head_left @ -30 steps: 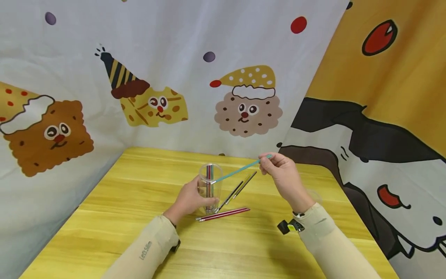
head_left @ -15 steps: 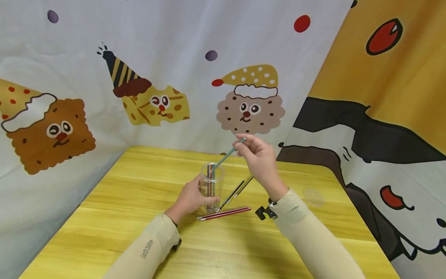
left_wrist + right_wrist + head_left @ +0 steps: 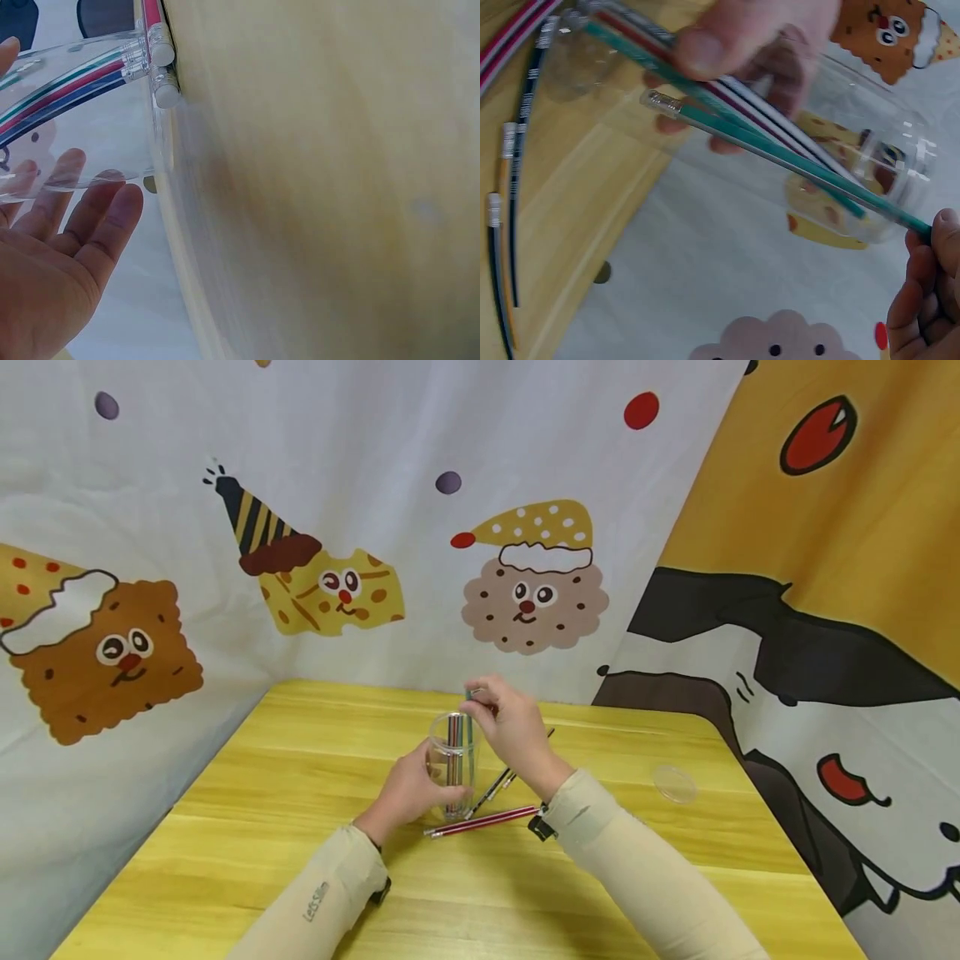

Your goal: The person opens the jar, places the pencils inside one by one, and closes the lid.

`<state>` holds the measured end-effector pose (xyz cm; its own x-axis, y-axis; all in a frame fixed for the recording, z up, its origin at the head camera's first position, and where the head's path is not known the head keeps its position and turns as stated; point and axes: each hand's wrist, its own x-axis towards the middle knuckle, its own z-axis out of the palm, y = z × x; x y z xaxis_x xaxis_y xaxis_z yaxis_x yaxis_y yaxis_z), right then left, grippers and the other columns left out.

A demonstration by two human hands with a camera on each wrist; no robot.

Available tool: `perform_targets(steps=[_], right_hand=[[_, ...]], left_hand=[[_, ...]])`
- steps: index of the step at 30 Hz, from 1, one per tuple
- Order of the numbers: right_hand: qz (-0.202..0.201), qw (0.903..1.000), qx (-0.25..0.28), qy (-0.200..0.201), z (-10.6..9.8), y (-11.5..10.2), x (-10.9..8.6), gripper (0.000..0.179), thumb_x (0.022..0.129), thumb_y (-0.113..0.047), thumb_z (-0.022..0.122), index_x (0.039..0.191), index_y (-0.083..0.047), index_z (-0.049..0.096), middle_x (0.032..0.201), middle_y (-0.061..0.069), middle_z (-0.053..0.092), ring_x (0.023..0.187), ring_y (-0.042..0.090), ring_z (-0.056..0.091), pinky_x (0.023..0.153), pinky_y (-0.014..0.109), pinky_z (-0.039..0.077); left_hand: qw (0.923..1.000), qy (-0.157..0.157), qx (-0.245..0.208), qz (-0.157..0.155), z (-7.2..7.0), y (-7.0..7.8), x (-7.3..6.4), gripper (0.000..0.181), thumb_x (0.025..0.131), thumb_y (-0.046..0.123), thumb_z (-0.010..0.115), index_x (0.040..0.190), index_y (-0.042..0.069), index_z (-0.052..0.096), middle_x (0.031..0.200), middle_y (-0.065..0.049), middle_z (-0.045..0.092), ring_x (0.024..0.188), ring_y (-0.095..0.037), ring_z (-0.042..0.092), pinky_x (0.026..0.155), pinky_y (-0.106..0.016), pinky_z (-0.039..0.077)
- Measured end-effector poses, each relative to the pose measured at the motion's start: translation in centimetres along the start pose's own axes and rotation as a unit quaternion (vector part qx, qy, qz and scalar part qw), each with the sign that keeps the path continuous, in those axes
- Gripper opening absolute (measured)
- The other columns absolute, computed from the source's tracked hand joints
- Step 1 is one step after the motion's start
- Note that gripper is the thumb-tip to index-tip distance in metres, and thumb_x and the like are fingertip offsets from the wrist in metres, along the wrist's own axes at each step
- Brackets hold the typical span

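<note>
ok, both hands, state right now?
Left hand: closed, holding the clear cup.
Right hand: closed, pinching the upper end of a green pencil.

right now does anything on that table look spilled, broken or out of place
Nothing looks spilled or broken. The clear disc lies on the right of the table, apart from the clear cup and loose pencils, so it seems stray.
</note>
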<state>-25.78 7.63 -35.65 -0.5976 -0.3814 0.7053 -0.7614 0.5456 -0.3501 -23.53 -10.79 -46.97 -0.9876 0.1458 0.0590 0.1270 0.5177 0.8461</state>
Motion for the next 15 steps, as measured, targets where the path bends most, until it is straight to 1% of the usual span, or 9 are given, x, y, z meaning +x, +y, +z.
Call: perform_targets(steps=[4, 9, 12, 15], right_hand=[[0.010, 0.9992, -0.037, 0.002, 0.51, 0.48, -0.70, 0.023, 0.092, -0.021, 0.072, 0.110, -0.010, 0.063, 0.086, -0.002, 0.073, 0.066, 0.005, 0.062, 0.057, 0.018, 0.051], [0.009, 0.9971, -0.075, 0.001, 0.91, 0.93, -1.12, 0.020, 0.089, -0.021, 0.076, 0.102, -0.012, 0.064, 0.085, -0.004, 0.071, 0.068, 0.005, 0.061, 0.057, 0.017, 0.050], [0.008, 0.9964, -0.085, -0.006, 1.00, 0.96, -1.14, 0.014, 0.089, -0.020, 0.075, 0.097, -0.013, 0.066, 0.083, -0.005, 0.070, 0.068, 0.005, 0.060, 0.056, 0.017, 0.049], [0.016, 0.9958, -0.087, -0.022, 1.02, 0.88, -1.05, 0.008, 0.090, -0.020, 0.074, 0.092, -0.015, 0.068, 0.082, -0.006, 0.069, 0.067, 0.004, 0.059, 0.057, 0.017, 0.049]], left_hand=[[1.0000, 0.004, 0.003, 0.008, 0.01, 0.05, 0.21, 0.077, 0.065, 0.051, 0.090, 0.128, 0.028, 0.053, 0.119, 0.001, 0.067, 0.105, -0.022, 0.066, 0.087, -0.040, 0.057], [0.9999, 0.003, 0.006, 0.012, 0.02, 0.05, 0.28, 0.072, 0.066, 0.050, 0.090, 0.125, 0.031, 0.053, 0.120, 0.002, 0.067, 0.106, -0.023, 0.066, 0.089, -0.042, 0.057], [0.9999, 0.000, 0.004, 0.011, 0.07, -0.05, 0.25, 0.072, 0.066, 0.050, 0.089, 0.125, 0.031, 0.053, 0.121, 0.003, 0.066, 0.108, -0.025, 0.065, 0.090, -0.043, 0.056], [1.0000, -0.002, -0.001, 0.008, 0.13, -0.16, 0.18, 0.072, 0.066, 0.051, 0.089, 0.125, 0.032, 0.053, 0.121, 0.003, 0.066, 0.109, -0.026, 0.065, 0.091, -0.043, 0.056]])
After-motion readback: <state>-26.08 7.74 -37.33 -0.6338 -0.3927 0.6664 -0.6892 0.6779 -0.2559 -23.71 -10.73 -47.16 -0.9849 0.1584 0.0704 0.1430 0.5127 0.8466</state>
